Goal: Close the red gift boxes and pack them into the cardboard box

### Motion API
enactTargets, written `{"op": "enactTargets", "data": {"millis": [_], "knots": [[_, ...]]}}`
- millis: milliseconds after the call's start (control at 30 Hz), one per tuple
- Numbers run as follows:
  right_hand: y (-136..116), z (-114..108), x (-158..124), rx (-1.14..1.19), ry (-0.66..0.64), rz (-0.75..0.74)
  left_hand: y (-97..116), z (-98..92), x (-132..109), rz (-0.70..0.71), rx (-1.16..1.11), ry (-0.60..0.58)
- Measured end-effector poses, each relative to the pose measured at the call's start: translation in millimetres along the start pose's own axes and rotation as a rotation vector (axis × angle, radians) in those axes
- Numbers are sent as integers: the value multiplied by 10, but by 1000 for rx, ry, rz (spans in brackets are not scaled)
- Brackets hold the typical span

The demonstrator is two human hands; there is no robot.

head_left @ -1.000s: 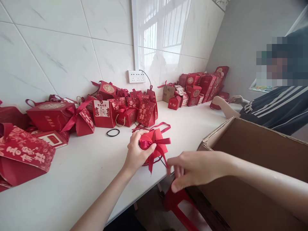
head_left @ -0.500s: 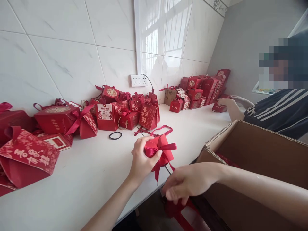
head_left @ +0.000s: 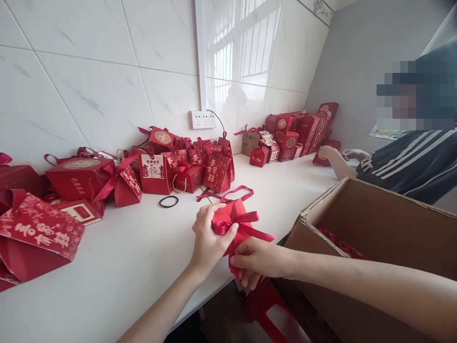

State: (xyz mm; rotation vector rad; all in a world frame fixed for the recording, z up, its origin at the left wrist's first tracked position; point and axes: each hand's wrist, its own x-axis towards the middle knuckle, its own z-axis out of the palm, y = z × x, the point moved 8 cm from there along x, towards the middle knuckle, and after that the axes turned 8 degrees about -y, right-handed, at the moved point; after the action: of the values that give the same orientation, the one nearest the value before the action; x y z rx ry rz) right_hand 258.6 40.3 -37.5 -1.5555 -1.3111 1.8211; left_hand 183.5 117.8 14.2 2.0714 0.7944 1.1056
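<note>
- On the large flowered box [head_left: 43, 240] at my far left, I read 吾家有囍 in pale characters.
- On the white card [head_left: 154, 167] fixed to an upright red box [head_left: 152, 187], I read 吾家有喜 along the top, above a drawing.
- The tall box [head_left: 216, 172] below the wall socket [head_left: 203, 120] shows me 吾家有囍 on its front.
- The small peaked box [head_left: 258, 157] bears gold characters too small for me to read surely.
- Pale letters on my co-worker's dark sleeve [head_left: 400, 166] I cannot make out.
</note>
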Motion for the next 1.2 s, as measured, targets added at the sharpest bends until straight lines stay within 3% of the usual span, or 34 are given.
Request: {"op": "enactTargets", "data": {"millis": [367,533,600,700,767,833,1033,1200], "knots": [[-68,118,-22,-153,-69,-62,9,-8,12,-3,-8,-10],[-228,65,-249,-227,-93,-20,-7,-8,29,-9,-22,-44],[-415,-190,-363,-341,95,-124,-14,-5,29,-5,-25,-62],[-664,-693,-554,-516,554,-343,-21,0,28,9,-42,-83],[-673,-887,-565,-588,707,-409,-32,4,32,11,-60,-97],[-601,-938,-446,-612,665,-407,-48,6,44,5,-76,-112],[-445,-807,-227,-451,410,-368,-42,12,66,24,-108,-173],[-457,-794,-236,-471,358,-434,-83,-20,13,-2,-166,-98]]}}
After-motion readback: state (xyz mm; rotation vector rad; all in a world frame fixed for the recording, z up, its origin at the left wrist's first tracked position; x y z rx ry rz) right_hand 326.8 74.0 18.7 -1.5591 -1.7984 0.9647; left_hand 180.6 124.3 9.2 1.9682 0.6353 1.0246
